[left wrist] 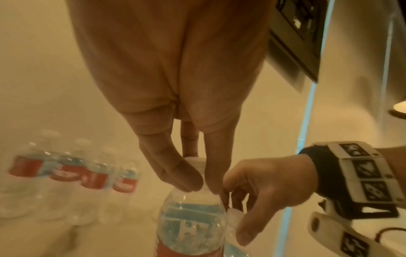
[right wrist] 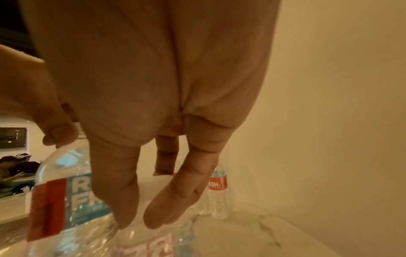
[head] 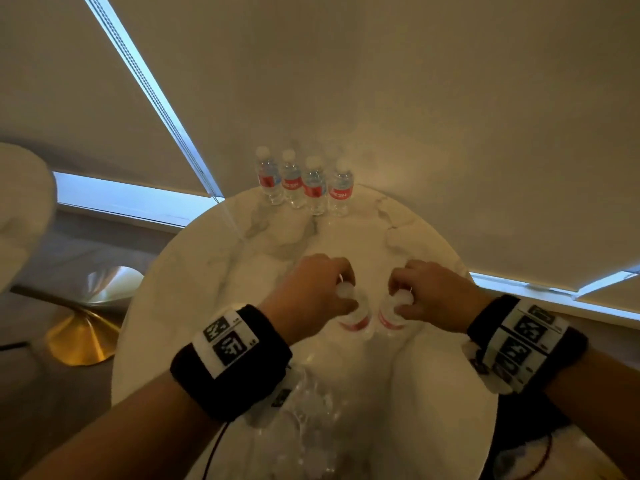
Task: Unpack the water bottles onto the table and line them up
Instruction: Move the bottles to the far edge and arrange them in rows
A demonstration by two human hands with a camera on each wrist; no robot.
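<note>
Two clear water bottles with red and blue labels stand side by side mid-table. My left hand (head: 322, 289) pinches the white cap of the left bottle (head: 356, 318) from above, as the left wrist view shows on the same bottle (left wrist: 191, 226). My right hand (head: 426, 292) grips the cap of the right bottle (head: 389, 315); in the right wrist view its fingers (right wrist: 123, 200) curl round that cap. A row of several bottles (head: 304, 183) stands at the table's far edge. A torn plastic pack (head: 311, 420) with more bottles lies at the near edge, partly hidden by my left wrist.
The round white marble table (head: 194, 306) stands close to a pale window blind (head: 450, 133) behind the row. A gold pedestal base (head: 83, 337) sits on the floor at the left. Bare marble lies between the held bottles and the row.
</note>
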